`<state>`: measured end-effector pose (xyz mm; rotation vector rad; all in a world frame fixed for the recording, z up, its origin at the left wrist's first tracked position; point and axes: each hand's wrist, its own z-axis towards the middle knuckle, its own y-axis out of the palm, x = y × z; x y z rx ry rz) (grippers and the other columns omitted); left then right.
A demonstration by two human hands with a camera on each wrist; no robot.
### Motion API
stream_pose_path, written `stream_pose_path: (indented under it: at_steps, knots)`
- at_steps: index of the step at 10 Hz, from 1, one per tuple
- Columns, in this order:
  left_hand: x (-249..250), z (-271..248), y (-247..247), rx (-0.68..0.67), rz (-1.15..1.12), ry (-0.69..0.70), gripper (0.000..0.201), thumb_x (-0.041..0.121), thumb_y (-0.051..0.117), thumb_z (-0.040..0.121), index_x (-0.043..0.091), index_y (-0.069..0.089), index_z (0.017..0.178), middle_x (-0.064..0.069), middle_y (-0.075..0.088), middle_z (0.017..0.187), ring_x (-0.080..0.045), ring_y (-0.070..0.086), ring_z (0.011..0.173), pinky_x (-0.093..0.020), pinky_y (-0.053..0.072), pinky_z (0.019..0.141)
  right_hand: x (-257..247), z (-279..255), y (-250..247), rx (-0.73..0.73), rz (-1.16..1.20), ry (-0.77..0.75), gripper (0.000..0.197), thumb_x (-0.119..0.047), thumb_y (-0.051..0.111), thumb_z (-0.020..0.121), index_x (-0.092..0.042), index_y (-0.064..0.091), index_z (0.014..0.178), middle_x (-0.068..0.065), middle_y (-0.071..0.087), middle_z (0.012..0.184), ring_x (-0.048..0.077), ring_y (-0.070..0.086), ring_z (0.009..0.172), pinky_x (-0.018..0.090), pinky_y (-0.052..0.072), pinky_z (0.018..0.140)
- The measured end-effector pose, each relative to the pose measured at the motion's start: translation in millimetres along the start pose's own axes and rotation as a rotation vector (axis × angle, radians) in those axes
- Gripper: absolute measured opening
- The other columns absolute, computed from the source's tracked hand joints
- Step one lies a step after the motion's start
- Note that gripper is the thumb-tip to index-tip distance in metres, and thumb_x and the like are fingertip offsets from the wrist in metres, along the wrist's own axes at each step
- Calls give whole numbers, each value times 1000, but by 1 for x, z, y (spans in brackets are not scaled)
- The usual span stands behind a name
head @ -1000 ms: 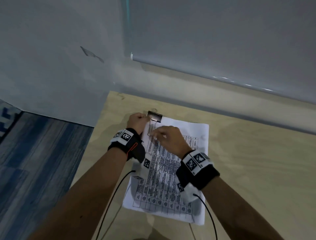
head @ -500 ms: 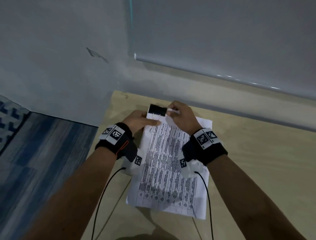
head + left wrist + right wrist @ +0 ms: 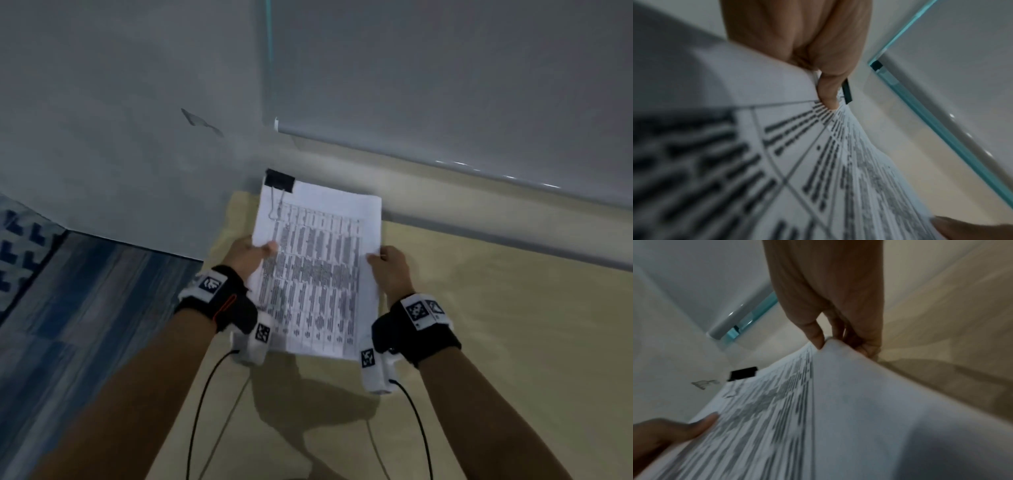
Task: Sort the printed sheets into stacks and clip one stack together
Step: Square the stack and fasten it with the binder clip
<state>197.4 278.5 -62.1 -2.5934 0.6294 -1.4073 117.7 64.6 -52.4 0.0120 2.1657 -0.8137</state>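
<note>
— The stack of printed sheets [image 3: 318,274] is held up off the wooden table [image 3: 496,325], its shadow thrown on the boards beneath. Its left edge is gripped by the left hand [image 3: 247,257], with the thumb laid flat on the top page.

— And the right edge is taken by the right hand [image 3: 390,270]: the paper is pinched between thumb and curled fingers, as is seen plainly from the right wrist view.

— A black binder clip [image 3: 280,180] is fixed on the far left corner of the stack, one wire handle folded down onto the page.

— From the left wrist view, that thumb is seen pressed on the printed table, and the clip is glimpsed just past it. How the other left fingers lie under the sheets cannot be told.

— Behind the table, a grey wall [image 3: 120,120] is seen, and a patterned blue floor [image 3: 51,291] at the left.
</note>
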Motion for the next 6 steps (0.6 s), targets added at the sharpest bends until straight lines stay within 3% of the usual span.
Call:
stream_pose_path:
  at_steps: [1, 2, 3, 4, 5, 6]
  knots:
    - [16, 19, -11, 61, 160, 13, 42, 22, 58, 91, -5, 54, 123, -17, 57, 129, -32, 53, 121, -33, 41, 94, -4, 0, 17, -6, -43, -31, 17, -6, 42, 89, -2, 55, 99, 19, 59, 101, 30, 55, 95, 28, 34, 73]
    - [23, 30, -12, 137, 324, 53, 40, 19, 58, 90, -5, 52, 122, -21, 57, 129, -34, 55, 118, -36, 44, 95, -9, -5, 28, 1, -87, -12, 30, -2, 40, 88, 8, 48, 115, 23, 53, 123, 35, 51, 112, 29, 35, 77]
    - [22, 37, -5, 181, 410, 90, 41, 14, 57, 90, -6, 49, 125, -24, 51, 133, -36, 53, 119, -37, 44, 97, -12, -7, 31, -1, -133, -26, 35, 1, 40, 87, 7, 45, 121, 23, 48, 128, 36, 49, 115, 36, 40, 91]
    - [21, 35, -2, 223, 476, 43, 52, 18, 57, 89, 0, 40, 135, -25, 32, 141, -40, 41, 126, -41, 38, 106, -13, -6, 24, -58, -201, -96, 15, -3, 41, 88, 0, 54, 97, 23, 53, 113, 35, 53, 103, 38, 41, 84]
    - [13, 21, -2, 212, 558, 31, 58, 25, 60, 87, 3, 37, 136, -22, 28, 141, -39, 32, 130, -43, 35, 106, -13, -4, 14, -111, -262, -183, 22, -12, 43, 93, 3, 59, 93, 27, 61, 110, 36, 57, 103, 35, 41, 80]
    - [4, 9, -16, 167, 462, 79, 46, 30, 62, 84, 0, 50, 117, -25, 46, 124, -40, 46, 118, -43, 41, 96, 13, -24, -14, -91, -333, -214, 33, -17, 41, 97, 4, 61, 111, 23, 61, 123, 35, 54, 116, 35, 39, 92]
